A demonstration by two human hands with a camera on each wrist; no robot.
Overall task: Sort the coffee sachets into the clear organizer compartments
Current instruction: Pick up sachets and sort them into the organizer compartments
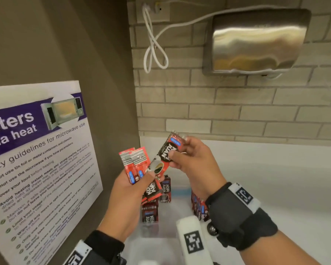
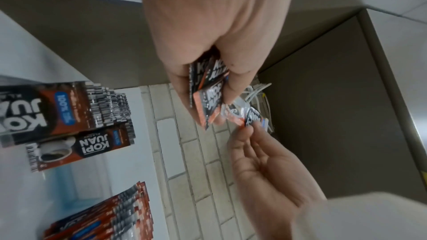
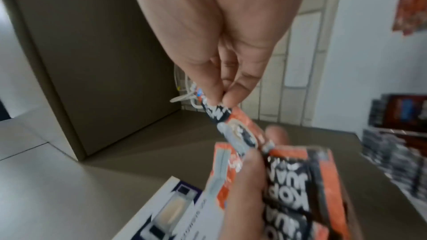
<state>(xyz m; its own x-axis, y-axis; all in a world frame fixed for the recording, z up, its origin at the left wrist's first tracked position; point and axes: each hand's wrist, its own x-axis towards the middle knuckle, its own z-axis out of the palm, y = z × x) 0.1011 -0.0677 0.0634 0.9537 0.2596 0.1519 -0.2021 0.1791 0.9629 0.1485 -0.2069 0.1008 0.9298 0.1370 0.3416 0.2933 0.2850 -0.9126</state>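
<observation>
Your left hand (image 1: pixel 131 186) grips the stack (image 1: pixel 135 165); your right hand (image 1: pixel 191 159) pinches 1 sachet (image 1: pixel 165 153). Pull it out slowly, keeping the stack tight.

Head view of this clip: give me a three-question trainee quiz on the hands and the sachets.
1. True or false: the right hand pinches a single sachet.
2. What does the left hand hold? A) nothing B) a bunch of sachets C) the cable
3. Fill in: the sachets already stored stand in the clear ____ below the hands.

Key: 1 true; 2 B; 3 organizer.
</observation>
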